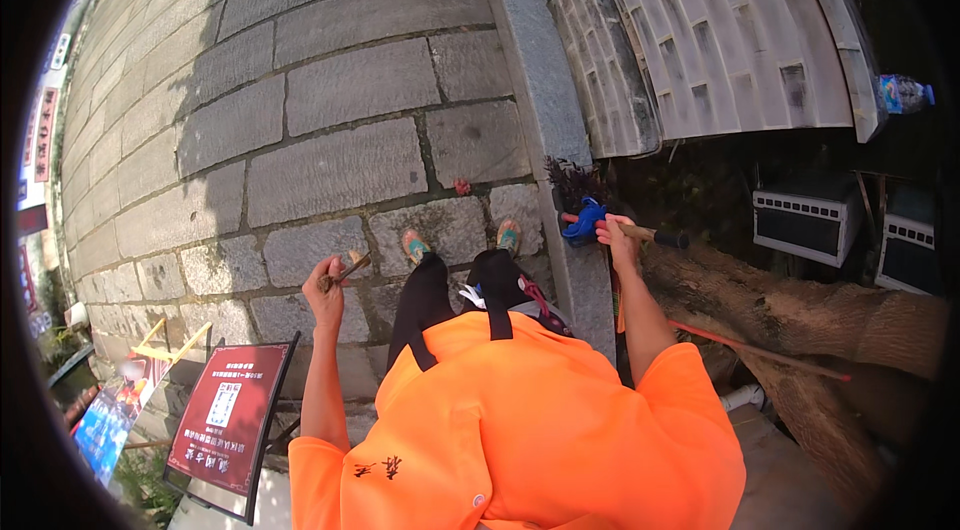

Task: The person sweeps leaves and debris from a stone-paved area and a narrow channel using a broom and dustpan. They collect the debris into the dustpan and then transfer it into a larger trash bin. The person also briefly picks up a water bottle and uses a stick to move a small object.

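Note:
My left hand (325, 298) is out to the left of my legs, its fingers closed round a short brown stick-like piece (345, 272) that points up to the right. On the right, my right hand (622, 242) grips a light wooden handle (638, 231) with a dark end (672, 240). Bunched blue material (586, 222) is right beside that hand's fingertips, over the stone kerb; whether it is joined to the handle I cannot tell. Dark reddish twiggy stuff (570, 180) shows just beyond the blue material.
Large paving stones (340, 170) spread ahead, bordered by a raised kerb (545, 80). Right of it are pale slatted panels (720, 40), a plastic bottle (903, 94), box-like units (800, 222), a thick trunk (790, 305) and an orange-red pole (760, 351). A red sign board (228, 420) stands left.

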The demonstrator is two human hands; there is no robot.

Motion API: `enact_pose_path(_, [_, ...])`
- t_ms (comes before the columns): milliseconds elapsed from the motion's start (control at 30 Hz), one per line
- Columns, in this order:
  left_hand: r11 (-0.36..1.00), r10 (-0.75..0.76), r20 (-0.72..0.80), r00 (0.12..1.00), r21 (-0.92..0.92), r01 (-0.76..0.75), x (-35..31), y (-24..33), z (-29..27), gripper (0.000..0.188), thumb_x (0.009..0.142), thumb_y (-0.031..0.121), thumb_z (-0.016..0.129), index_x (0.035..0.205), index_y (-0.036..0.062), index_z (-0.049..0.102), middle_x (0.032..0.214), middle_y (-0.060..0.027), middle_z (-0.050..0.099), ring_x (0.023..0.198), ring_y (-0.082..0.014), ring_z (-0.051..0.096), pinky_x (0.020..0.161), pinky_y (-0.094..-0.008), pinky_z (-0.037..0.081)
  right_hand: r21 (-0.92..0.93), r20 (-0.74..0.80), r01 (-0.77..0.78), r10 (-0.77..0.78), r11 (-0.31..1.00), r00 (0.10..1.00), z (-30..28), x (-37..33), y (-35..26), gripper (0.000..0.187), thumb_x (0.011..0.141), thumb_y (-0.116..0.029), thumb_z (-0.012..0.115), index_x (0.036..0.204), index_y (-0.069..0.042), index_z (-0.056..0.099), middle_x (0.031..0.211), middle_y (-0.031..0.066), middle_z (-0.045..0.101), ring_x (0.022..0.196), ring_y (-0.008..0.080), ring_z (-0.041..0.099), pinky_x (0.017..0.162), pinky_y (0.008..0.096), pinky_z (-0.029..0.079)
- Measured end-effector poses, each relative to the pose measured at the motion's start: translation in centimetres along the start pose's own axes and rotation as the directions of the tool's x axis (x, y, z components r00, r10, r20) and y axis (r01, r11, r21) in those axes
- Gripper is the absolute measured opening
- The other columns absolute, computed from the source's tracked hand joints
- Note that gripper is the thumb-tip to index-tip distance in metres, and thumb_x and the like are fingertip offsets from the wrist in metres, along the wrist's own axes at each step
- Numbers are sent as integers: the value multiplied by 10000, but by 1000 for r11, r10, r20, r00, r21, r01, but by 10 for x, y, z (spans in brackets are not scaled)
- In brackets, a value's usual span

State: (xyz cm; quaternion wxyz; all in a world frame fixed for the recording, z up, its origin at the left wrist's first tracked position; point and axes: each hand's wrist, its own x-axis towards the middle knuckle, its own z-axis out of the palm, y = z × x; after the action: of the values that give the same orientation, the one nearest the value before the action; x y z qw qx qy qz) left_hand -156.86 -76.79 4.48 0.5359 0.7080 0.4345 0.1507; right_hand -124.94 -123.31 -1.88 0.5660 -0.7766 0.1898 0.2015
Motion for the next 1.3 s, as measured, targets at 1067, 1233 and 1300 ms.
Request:
enact_pose_path(1067, [981, -141, -265, 954, 91, 170, -64, -50, 31, 260, 941, 207, 549, 956, -38, 633, 716, -43, 589, 555, -95, 530, 526, -225, 424, -230, 341, -288, 355, 929, 870, 118, 38, 113, 156, 845, -104, 596, 952, 7, 615, 743, 64, 631, 529, 109, 591, 400, 224, 452])
enact_pose_path(1233, [919, -293, -391, 873, 139, 370, -82, -106, 18, 294, 959, 242, 504, 979, -34, 604, 700, -60, 567, 533, -108, 519, 504, -233, 435, -455, 375, -105, 297, 884, 878, 248, 169, 232, 138, 829, -94, 598, 938, -18, 635, 752, 66, 643, 549, 125, 606, 425, 258, 464])
enact_pose_path(1300, [863, -346, -446, 826, 194, 466, -73, -124, 13, 340, 967, 288, 478, 980, -34, 586, 687, -72, 557, 527, -111, 508, 494, -238, 436, -656, 372, 152, 142, 739, 917, 287, 222, 287, 131, 818, -103, 609, 934, -58, 649, 791, 92, 661, 663, 223, 639, 543, 335, 503])
